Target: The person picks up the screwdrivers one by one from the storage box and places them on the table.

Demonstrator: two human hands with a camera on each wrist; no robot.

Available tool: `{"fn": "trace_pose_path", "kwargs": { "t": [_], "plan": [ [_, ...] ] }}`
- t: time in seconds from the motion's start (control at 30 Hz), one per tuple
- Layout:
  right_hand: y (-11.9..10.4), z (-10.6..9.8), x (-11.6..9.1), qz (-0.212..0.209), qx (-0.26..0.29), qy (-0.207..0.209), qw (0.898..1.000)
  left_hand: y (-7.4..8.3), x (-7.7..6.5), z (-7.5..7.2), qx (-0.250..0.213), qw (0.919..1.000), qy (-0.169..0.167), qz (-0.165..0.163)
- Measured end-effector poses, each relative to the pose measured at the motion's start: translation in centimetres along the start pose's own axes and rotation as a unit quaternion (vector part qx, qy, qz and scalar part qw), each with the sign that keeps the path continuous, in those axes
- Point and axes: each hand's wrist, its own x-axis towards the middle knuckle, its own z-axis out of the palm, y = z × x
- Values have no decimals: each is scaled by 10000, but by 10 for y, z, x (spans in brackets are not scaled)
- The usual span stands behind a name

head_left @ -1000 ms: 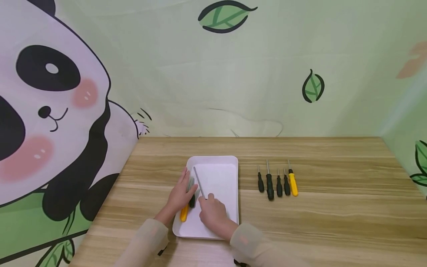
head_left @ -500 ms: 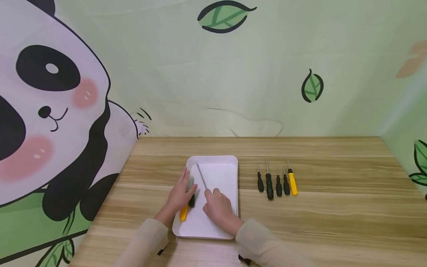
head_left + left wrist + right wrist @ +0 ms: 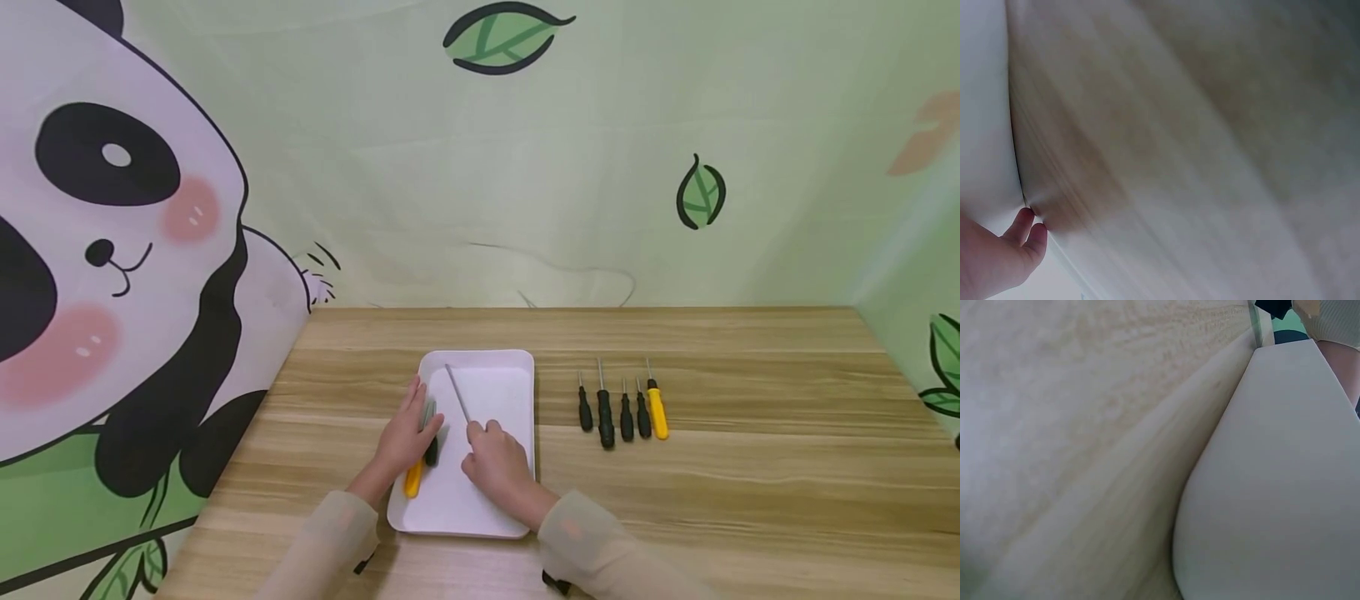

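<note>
A white tray (image 3: 480, 523) lies on the table. My right hand (image 3: 501, 471) grips a screwdriver (image 3: 458, 395) over it; the metal shaft points forward and slightly left, and the handle is hidden in the fist. My left hand (image 3: 405, 440), its fingers extended, rests at the tray's left rim. Partly beneath that hand are a yellow-handled screwdriver (image 3: 413, 481) and a dark-handled one (image 3: 431, 452). In the left wrist view, the left fingertips (image 3: 1036, 236) touch the tray's edge. The right wrist view shows the tray's outer wall (image 3: 1279, 481), not the right hand's fingers.
To the right of the tray, several screwdrivers lie in a row with shafts pointing away, including a black one (image 3: 606, 419) and a yellow one (image 3: 658, 413). The wood-grain table (image 3: 735, 500) ends at a printed cloth backdrop (image 3: 420, 167).
My right hand has moved right and slightly forward with the screwdriver, which now lies farther from the left hand. The left hand has stayed in place.
</note>
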Motion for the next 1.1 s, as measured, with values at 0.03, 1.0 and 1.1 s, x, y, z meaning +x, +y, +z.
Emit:
{"fn": "trace_pose_path", "kwargs": {
  "t": [0.03, 1.0, 1.1],
  "plan": [
    [1, 0, 0, 6, 28, 21, 10000, 0, 0, 0, 2, 10000, 8, 14],
    [15, -23, -4, -461, 484, 933, 9934, 0, -1, 1, -63, 9999, 121, 94],
    [16, -25, -5, -469, 487, 962, 9931, 0, -2, 1, -58, 9998, 145, 153]
  ]
}}
